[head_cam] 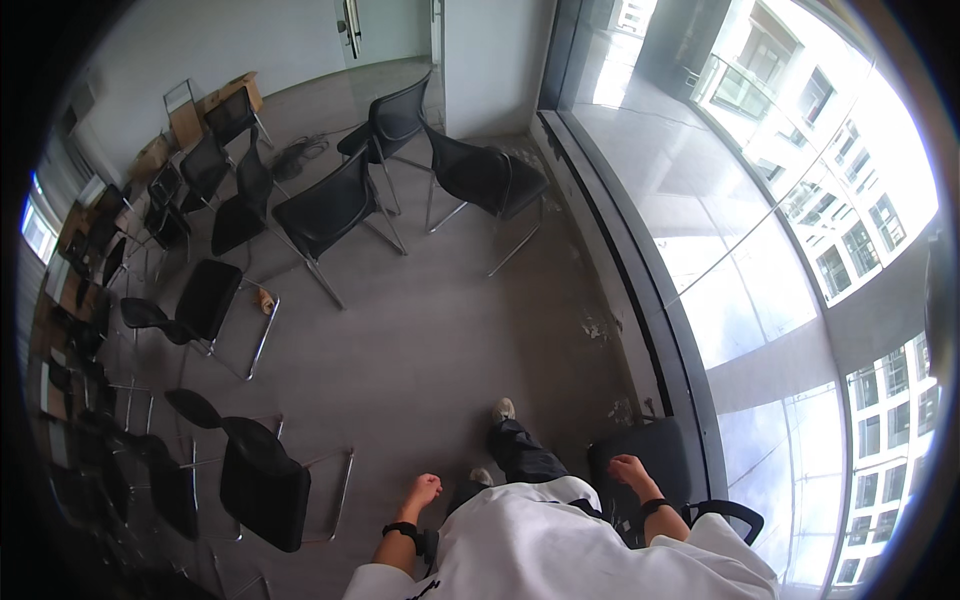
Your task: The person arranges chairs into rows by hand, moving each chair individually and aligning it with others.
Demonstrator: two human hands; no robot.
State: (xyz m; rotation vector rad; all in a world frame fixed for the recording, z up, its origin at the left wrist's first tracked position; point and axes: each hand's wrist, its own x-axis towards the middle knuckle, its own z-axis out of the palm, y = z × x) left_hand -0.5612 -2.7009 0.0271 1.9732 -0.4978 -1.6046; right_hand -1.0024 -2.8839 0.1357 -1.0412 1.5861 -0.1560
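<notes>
Low in the view, my left hand (424,489) hangs beside my body with its fingers curled in and nothing visible in it. My right hand (627,469) is also loosely curled, above the black seat of a chair (651,450) by the window wall; whether it touches the seat cannot be told. Black bands circle both wrists. Between the hands are my white top, dark trousers and light shoes on the grey floor (420,337). Left of my left hand stands a black chair with a metal frame (266,480).
Black metal-framed chairs (326,206) stand ahead and crowd the left side. A cable coil (296,154) lies on the floor near cardboard boxes (240,88). A large window (742,277) with a low sill runs along the right. A door (390,34) is at the top.
</notes>
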